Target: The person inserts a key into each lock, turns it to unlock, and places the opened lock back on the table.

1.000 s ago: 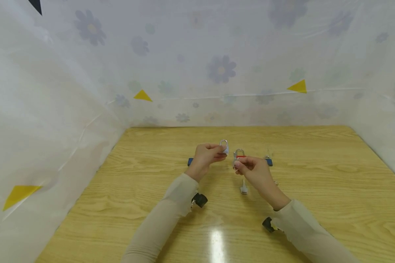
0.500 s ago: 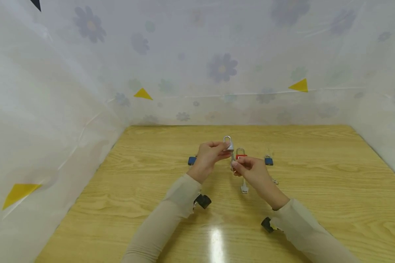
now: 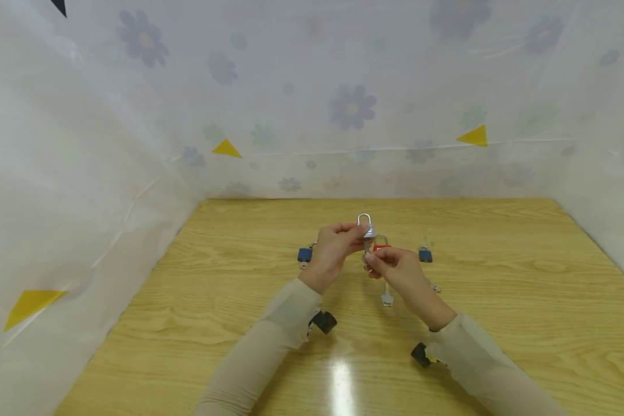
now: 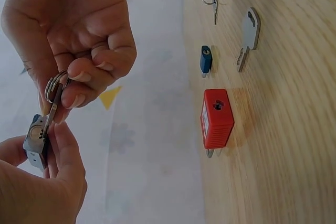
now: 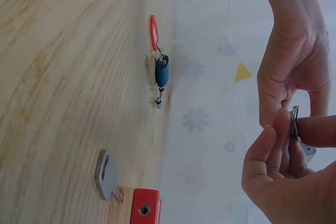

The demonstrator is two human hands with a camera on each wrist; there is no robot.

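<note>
My left hand (image 3: 355, 238) grips a small silver padlock (image 3: 366, 227) above the table, shackle up; the left wrist view shows its keyhole face (image 4: 34, 139). My right hand (image 3: 372, 261) pinches a key on a ring (image 4: 52, 97), and the key's tip touches that keyhole face. In the right wrist view the key (image 5: 294, 121) sits between my thumb and fingers, with the left hand (image 5: 290, 72) just beyond. A red padlock (image 3: 381, 247) stands on the wooden table (image 3: 499, 277) right behind both hands.
A blue padlock (image 3: 305, 254) lies left of my hands and another blue padlock (image 3: 424, 254) lies to the right. A loose silver key (image 3: 387, 298) and a small key on a ring (image 3: 435, 287) lie near my right wrist. Flowered sheeting (image 3: 312, 104) walls three sides.
My left hand has carried the silver padlock right and slightly up, toward my right hand. The key, apart from the lock before, now meets its underside.
</note>
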